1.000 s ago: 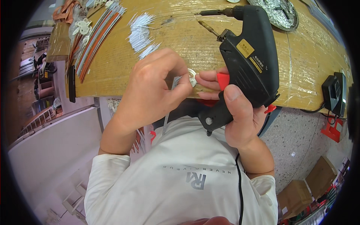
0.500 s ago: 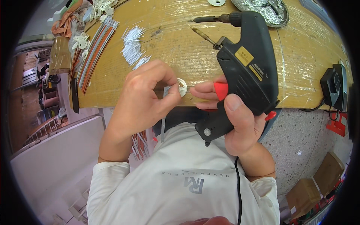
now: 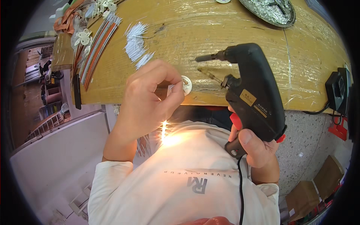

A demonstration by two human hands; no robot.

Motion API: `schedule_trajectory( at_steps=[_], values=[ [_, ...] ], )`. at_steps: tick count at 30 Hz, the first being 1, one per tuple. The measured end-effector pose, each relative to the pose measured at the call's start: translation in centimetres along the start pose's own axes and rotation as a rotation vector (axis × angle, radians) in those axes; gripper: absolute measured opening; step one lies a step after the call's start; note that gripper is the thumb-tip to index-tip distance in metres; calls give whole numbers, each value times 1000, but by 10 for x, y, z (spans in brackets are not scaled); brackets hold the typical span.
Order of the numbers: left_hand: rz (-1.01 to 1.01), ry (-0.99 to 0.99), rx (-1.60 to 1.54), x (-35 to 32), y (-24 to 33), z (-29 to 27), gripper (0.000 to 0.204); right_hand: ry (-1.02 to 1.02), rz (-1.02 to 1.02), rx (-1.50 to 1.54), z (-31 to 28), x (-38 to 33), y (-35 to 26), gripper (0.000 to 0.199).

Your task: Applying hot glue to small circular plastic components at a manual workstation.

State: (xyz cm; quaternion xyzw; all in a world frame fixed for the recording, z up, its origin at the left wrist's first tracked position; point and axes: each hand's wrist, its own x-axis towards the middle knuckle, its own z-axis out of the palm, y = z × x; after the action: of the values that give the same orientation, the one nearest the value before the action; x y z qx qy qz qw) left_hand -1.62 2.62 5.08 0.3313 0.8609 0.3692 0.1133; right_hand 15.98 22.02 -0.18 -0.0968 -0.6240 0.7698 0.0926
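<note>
Where a small white disc (image 3: 187,86) shows at the near edge of the worktable (image 3: 195,28), the left hand (image 3: 152,99) pinches its left rim; nearer, a light strip (image 3: 164,133) glows. Rightward, the right hand (image 3: 258,150) clasps a black soldering gun (image 3: 258,90); white wires (image 3: 135,43) lie farther off.

Black plastic soldering gun (image 3: 257,95) with a red trigger (image 3: 236,122), raised and tilted, tip (image 3: 204,58) pointing left; left of it, a small round white disc (image 3: 187,86), partly hidden, and a narrow strip (image 3: 164,132) glowing brightly.
</note>
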Motion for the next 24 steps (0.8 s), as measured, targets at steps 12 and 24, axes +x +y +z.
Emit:
schedule_trajectory(
  at_steps=[12,24],
  values=[
    [-8,23,-66,-3,1,1,5,82,233,265,3,5,-12,19],
    [38,31,-15,-3,0,0,4,94,226,290,4,7,-8,19]
  ],
)
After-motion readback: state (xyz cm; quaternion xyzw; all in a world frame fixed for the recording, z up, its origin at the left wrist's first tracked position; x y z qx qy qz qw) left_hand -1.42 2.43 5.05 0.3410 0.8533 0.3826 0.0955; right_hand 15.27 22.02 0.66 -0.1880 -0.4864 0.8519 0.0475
